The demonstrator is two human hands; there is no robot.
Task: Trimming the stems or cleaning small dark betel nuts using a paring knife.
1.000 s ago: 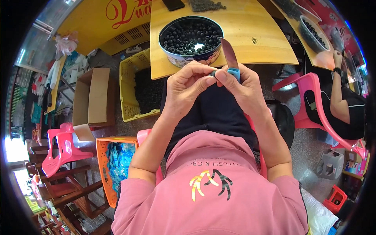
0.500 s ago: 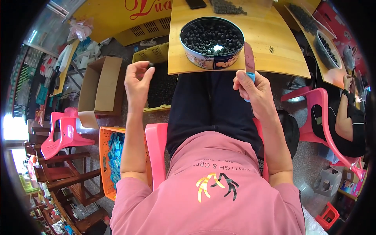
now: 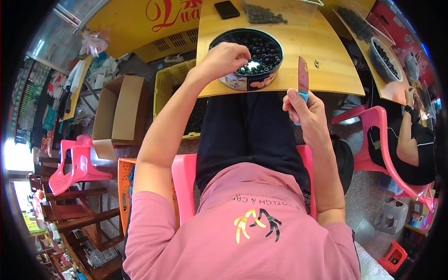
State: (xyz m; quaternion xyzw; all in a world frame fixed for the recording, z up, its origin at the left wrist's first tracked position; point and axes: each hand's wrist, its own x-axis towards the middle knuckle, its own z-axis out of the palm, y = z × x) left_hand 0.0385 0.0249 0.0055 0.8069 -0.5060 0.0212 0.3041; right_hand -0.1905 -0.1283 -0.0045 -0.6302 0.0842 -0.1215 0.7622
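Note:
A round tin (image 3: 240, 84) stands at the near edge of the wooden table, filled with small black bead-like pieces (image 3: 266, 50), some showing a hole. My left hand (image 3: 226, 58) reaches over the tin's left rim, its fingers curled together at the pieces. Whatever sits between those fingertips is hidden. In front of the table, to the right of the tin, my right hand (image 3: 305, 112) is closed round the blue handle of a knife (image 3: 303, 77). The blade points upward and shows dark smears.
On the table (image 3: 326, 60) lie a black phone (image 3: 227, 9) and a clear tray (image 3: 280, 11) with dark pieces. A yellow crate (image 3: 161, 88) holding dark pieces stands below left, beside a cardboard box (image 3: 123, 107). At the right, another person (image 3: 408, 135) sits near a bowl (image 3: 385, 60).
My left hand has moved up and right, from above the yellow crate with a small black piece in its fingertips, to over the tin. My right hand keeps the knife, slightly lower.

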